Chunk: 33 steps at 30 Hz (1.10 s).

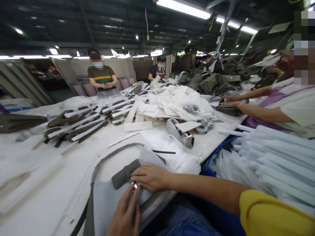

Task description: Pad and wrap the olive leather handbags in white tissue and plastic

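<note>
A grey-olive handbag (123, 174) lies on the table in front of me, partly covered by a pale wrapping sheet (104, 200). Its long dark strap (113, 151) curves away over the tabletop. At the middle of the bag sits a small shiny metal clasp (134, 185). My left hand (126, 209) reaches up from below, its fingertips closed on the clasp. From the right, my right hand (151, 177) rests over the bag, fingers together and bent, tips against the clasp's upper side. What lies beneath my right palm is hidden.
White padding pieces (177, 101) are heaped mid-table, with a tape dispenser (179, 132) before them. Several wrapped bag parts (73, 123) lie left. White foam rods (278, 157) are piled at my right. A co-worker's hands (232, 100) handle a dark bag; other people stand beyond.
</note>
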Each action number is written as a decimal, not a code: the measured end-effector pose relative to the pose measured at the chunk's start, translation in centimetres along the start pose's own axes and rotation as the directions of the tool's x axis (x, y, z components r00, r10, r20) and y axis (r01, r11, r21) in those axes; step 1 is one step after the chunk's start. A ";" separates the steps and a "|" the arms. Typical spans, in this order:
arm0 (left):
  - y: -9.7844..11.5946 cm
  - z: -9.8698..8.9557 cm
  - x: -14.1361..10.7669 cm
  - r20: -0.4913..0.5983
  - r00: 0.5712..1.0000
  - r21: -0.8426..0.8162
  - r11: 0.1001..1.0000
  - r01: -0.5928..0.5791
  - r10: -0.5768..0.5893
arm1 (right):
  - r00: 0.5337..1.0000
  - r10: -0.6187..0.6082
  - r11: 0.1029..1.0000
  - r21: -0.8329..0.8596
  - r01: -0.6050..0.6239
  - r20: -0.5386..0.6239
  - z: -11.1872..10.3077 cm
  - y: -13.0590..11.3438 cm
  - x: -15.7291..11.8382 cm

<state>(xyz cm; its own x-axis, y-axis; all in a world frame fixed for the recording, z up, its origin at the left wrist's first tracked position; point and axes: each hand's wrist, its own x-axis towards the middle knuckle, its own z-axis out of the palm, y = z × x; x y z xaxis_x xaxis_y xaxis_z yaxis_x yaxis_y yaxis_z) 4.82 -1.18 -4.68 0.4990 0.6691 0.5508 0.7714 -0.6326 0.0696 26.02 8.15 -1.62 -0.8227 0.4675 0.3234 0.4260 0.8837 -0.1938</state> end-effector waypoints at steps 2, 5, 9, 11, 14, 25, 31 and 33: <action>0.2 1.2 -0.3 -0.019 0.998 0.091 0.995 -0.051 0.053 | 1.000 -0.003 1.000 0.004 0.003 0.002 0.1 -0.1 0.1; 0.8 2.8 -1.0 -0.039 0.999 0.198 0.980 -0.006 0.014 | 0.998 -0.031 0.999 0.018 0.032 -0.057 -2.2 -0.1 -0.6; 1.1 3.6 -1.5 -0.042 0.997 0.220 0.973 0.067 -0.060 | 0.891 0.163 0.985 0.025 -0.169 -0.425 -9.0 1.9 -5.7; 0.8 3.6 -1.5 -0.025 0.999 0.227 0.973 0.030 -0.025 | 0.754 0.336 0.916 0.010 -0.401 -0.564 -12.3 4.6 -9.3; 0.9 2.8 -1.2 0.001 1.000 0.232 0.973 -0.009 0.009 | 0.622 0.526 0.700 -0.119 -0.704 -0.581 -15.1 10.0 -14.2; 4.5 -0.3 0.7 0.096 0.968 0.068 0.971 0.228 -0.234 | 0.541 0.528 0.618 -0.140 -0.774 -0.655 -17.6 13.9 -13.9; 4.9 -0.7 0.8 0.111 0.951 0.017 0.957 0.290 -0.290 | 0.971 0.230 0.973 -0.019 -0.232 -0.071 -15.0 2.8 -2.1; 4.9 -0.8 0.8 0.112 0.946 0.009 0.953 0.304 -0.303 | 0.991 0.081 0.996 0.019 -0.084 0.107 -12.0 1.1 0.7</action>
<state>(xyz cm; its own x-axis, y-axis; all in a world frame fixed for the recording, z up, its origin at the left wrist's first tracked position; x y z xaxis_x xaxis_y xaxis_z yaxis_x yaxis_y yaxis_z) 8.73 -4.05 -3.20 0.2830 0.8685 0.4070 0.8901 -0.3959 0.2260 30.36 9.70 9.48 -0.8210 0.5327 0.2053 0.4861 0.8408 -0.2381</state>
